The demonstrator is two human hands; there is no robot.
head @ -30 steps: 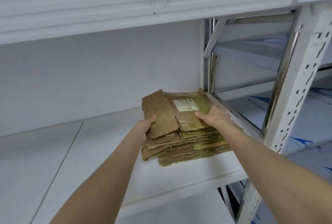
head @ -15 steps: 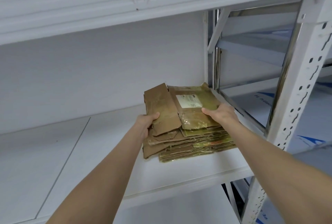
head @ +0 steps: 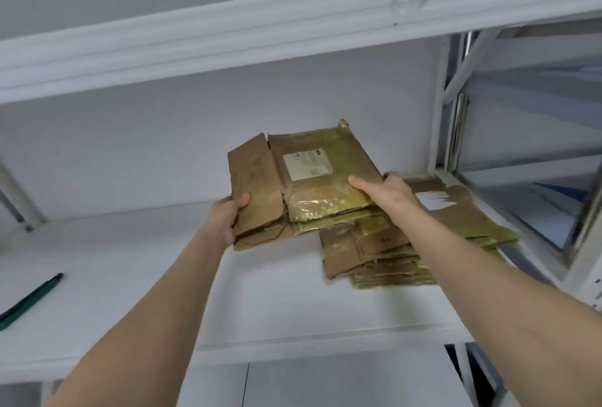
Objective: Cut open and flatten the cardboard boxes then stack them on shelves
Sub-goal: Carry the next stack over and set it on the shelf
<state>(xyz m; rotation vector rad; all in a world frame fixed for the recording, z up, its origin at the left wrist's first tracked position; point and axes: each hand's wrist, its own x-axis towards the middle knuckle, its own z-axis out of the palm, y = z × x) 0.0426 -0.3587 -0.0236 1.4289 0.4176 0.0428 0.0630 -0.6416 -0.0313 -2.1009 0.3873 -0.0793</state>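
Note:
I hold a small bundle of flattened cardboard boxes [head: 303, 185], brown with yellowish tape and a white label on top, raised a little above the white shelf [head: 277, 302]. My left hand [head: 228, 214] grips its left edge, thumb on top. My right hand [head: 387, 193] holds its right edge, fingers on the taped face. To the right a lower stack of flattened cardboard [head: 423, 243] lies on the shelf, partly hidden behind my right forearm; its top piece bears a torn white label.
A dark green pen [head: 31, 300] lies on the shelf at the far left. The white beam of the shelf above [head: 293, 25] runs overhead. A perforated metal upright [head: 586, 243] and a neighbouring rack stand at the right.
The top pieces have come up off the stack and moved left in both hands, uncovering the rest of the stack at the right. The view has shifted, bringing the pen into sight.

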